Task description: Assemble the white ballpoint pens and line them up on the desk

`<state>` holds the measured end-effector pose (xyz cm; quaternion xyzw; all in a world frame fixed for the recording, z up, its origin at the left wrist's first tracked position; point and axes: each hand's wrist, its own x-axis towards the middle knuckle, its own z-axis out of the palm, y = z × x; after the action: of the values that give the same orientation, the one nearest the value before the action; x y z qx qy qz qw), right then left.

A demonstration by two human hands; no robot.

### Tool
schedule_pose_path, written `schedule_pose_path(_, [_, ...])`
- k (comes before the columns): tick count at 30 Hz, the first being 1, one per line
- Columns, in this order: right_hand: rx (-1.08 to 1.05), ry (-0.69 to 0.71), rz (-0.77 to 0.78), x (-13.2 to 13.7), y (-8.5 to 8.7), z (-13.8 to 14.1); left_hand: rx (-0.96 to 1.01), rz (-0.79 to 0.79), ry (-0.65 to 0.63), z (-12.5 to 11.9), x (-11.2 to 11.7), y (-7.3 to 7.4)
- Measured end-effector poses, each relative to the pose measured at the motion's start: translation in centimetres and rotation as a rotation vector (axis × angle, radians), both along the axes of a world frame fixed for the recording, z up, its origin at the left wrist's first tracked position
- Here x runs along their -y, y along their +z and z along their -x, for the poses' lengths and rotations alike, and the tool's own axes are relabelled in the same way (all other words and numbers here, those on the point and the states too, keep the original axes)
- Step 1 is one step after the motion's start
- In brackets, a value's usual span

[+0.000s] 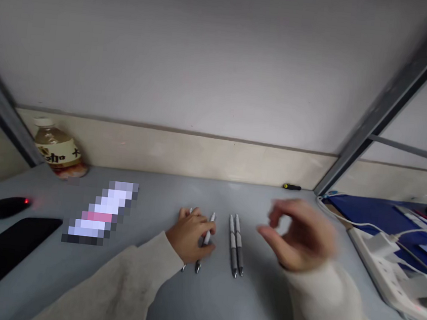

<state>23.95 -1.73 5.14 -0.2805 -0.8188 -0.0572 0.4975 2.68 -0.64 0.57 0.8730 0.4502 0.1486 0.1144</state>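
My left hand [191,235] rests low over the desk with its fingers bent around a white and grey pen [207,237], which lies between thumb and forefinger. Under the same hand lies another pen [184,267]; only its ends show. Just to the right, a pair of matching pens, a left one [232,246] and a right one [239,246], lie side by side with their silver tips toward me. My right hand [300,236] is raised right of the pair, slightly blurred. Its fingers curl, a gap shows between thumb and forefinger, and nothing is in it.
A phone-like blurred screen [101,212], a black flat object [8,260], a black device with a red light [2,206] and a drink bottle [59,151] are at left. A white power strip [387,280] with cables is at right. A small black-yellow object [292,187] lies by the wall.
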Motion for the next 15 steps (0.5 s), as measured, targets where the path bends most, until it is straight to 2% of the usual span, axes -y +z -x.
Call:
schedule_pose_path(2, [0.083, 0.043, 0.027, -1.7, -1.0, 0.8, 0.011, 0.011, 0.012, -0.2, 0.1, 0.0])
schedule_pose_path(5, [0.377, 0.104, 0.117, -4.4, -3.0, 1.8, 0.041, 0.017, 0.029, -0.5, 0.1, 0.0])
schedule_pose_path(8, [0.583, 0.007, 0.25, -5.7, -4.3, 2.0, 0.132, -0.001, 0.057, -0.7, 0.0, -0.1])
schedule_pose_path(10, [0.58, -0.011, 0.288, -5.7, -4.3, 1.6, 0.24, -0.025, 0.068, -0.6, -0.3, -0.1])
schedule_pose_path(13, [0.468, 0.016, 0.344, -5.5, -3.6, 0.8, 0.394, -0.093, 0.061, 0.0, -0.8, 0.1])
schedule_pose_path(15, [0.353, 0.057, 0.437, -5.3, -3.2, 0.4, 0.375, -0.171, 0.042, 0.5, -1.2, 0.1])
